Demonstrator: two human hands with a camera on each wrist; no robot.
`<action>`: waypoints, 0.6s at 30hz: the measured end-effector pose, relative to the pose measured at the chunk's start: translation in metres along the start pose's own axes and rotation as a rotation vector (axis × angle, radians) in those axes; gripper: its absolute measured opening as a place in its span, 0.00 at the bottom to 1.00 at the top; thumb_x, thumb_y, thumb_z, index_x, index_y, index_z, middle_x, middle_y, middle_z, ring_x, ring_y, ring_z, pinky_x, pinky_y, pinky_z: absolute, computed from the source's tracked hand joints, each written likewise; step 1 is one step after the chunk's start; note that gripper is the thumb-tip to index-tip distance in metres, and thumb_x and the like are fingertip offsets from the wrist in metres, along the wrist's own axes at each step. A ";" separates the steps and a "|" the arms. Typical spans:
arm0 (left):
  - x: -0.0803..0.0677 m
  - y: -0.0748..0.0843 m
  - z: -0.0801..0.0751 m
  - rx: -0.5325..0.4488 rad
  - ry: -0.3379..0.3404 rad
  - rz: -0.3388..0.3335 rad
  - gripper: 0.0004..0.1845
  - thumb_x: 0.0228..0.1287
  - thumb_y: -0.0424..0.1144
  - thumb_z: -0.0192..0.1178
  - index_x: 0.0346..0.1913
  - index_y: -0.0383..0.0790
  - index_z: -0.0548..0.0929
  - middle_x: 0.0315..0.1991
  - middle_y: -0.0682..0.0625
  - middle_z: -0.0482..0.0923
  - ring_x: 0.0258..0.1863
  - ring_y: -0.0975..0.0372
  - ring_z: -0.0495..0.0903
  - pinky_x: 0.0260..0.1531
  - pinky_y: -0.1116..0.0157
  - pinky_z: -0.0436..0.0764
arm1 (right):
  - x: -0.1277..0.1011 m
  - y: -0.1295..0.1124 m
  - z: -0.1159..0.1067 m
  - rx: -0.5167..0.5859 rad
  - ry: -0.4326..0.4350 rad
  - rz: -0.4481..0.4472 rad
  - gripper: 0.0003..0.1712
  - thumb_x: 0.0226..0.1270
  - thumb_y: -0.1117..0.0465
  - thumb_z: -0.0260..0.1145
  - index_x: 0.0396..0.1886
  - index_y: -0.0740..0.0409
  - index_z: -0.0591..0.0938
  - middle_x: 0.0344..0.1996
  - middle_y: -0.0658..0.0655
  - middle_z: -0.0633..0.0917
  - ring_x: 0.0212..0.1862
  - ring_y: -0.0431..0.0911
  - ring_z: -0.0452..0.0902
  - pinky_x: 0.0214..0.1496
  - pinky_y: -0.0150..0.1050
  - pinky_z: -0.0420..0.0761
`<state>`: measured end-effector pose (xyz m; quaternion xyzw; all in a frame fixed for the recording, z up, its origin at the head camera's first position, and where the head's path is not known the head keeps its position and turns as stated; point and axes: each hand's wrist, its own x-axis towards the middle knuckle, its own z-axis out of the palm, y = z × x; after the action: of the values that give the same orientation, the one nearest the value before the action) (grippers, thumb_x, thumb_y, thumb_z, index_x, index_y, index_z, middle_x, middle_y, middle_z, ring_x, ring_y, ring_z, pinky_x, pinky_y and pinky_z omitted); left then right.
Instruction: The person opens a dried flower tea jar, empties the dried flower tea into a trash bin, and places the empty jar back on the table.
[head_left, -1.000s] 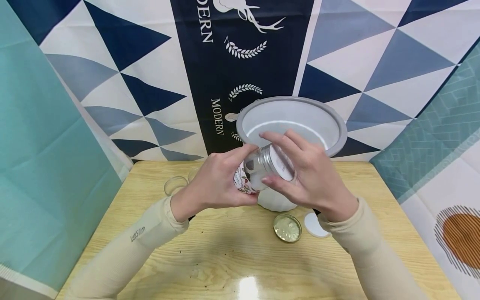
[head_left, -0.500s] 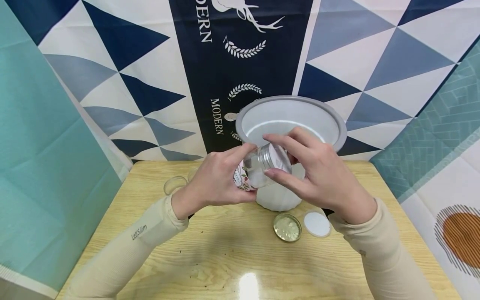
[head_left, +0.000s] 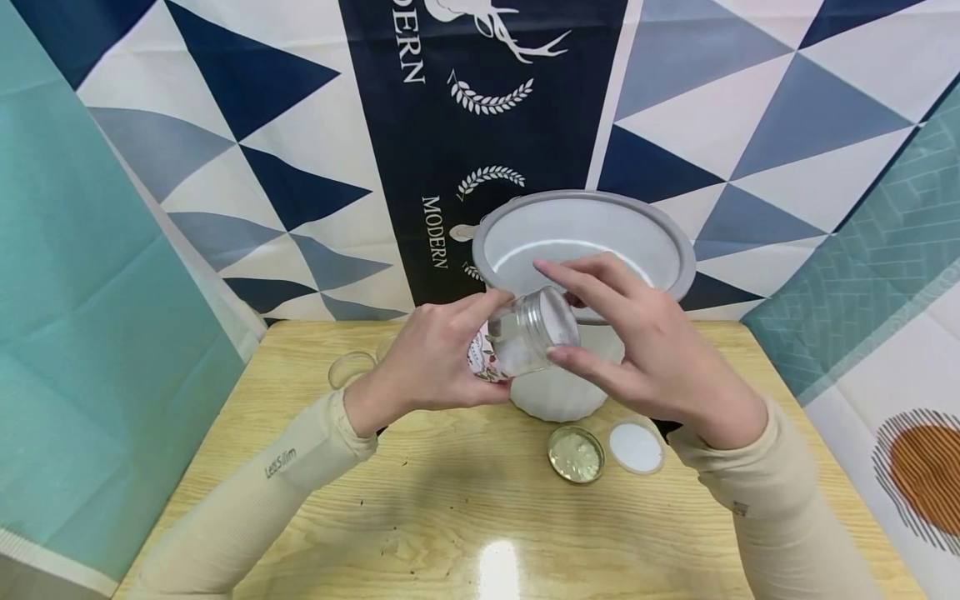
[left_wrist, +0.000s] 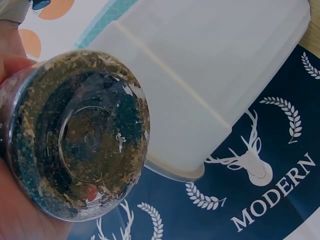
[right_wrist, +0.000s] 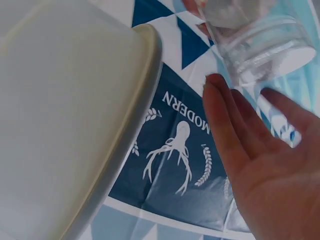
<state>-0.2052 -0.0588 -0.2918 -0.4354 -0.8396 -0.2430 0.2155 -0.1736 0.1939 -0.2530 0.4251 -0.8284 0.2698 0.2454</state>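
My left hand [head_left: 431, 354] grips a clear jar [head_left: 525, 337] with a floral label, tilted so its mouth faces right. A pale round face shows at the mouth; whether it is a seal or the inside I cannot tell. In the left wrist view the jar's base [left_wrist: 90, 140] shows brown flakes, the hand wrapped round its side. My right hand [head_left: 652, 350] hovers by the mouth with fingers spread, its thumb tip at or just beside the rim. The right wrist view shows the right hand [right_wrist: 270, 155] with loosely extended fingers beneath the jar's mouth [right_wrist: 292, 62].
Behind the hands stands a tall white bin [head_left: 558, 396] with a grey rim. A gold-rimmed round lid [head_left: 575, 455] and a white disc [head_left: 636, 447] lie on the wooden table [head_left: 450, 517]. A clear ring-shaped piece [head_left: 351, 369] lies beyond my left forearm. Patterned cloth hangs behind.
My right hand has drawn back from the jar's mouth, to the right, and its fingers have spread off the rim. The left hand holds the jar almost still.
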 end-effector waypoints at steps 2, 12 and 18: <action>0.000 0.000 0.000 0.008 -0.002 0.006 0.46 0.41 0.51 0.80 0.66 0.38 0.74 0.46 0.49 0.86 0.32 0.64 0.83 0.30 0.68 0.84 | 0.000 0.000 0.003 -0.031 0.023 0.020 0.36 0.75 0.37 0.61 0.73 0.53 0.75 0.51 0.55 0.82 0.43 0.44 0.84 0.46 0.42 0.85; -0.002 -0.001 0.003 0.030 -0.032 0.011 0.48 0.41 0.51 0.80 0.67 0.37 0.73 0.48 0.48 0.86 0.33 0.64 0.85 0.31 0.68 0.84 | -0.003 0.002 0.004 0.002 -0.075 -0.009 0.39 0.67 0.47 0.74 0.75 0.51 0.73 0.54 0.53 0.81 0.46 0.42 0.78 0.45 0.40 0.82; -0.001 -0.002 0.004 0.031 -0.022 0.012 0.49 0.41 0.52 0.80 0.68 0.37 0.73 0.48 0.48 0.87 0.33 0.63 0.85 0.31 0.68 0.84 | -0.001 0.002 0.005 -0.021 0.002 0.014 0.38 0.72 0.40 0.66 0.75 0.53 0.73 0.54 0.56 0.82 0.45 0.43 0.82 0.47 0.44 0.85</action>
<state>-0.2067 -0.0587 -0.2959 -0.4397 -0.8429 -0.2239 0.2143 -0.1761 0.1924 -0.2575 0.4165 -0.8338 0.2633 0.2489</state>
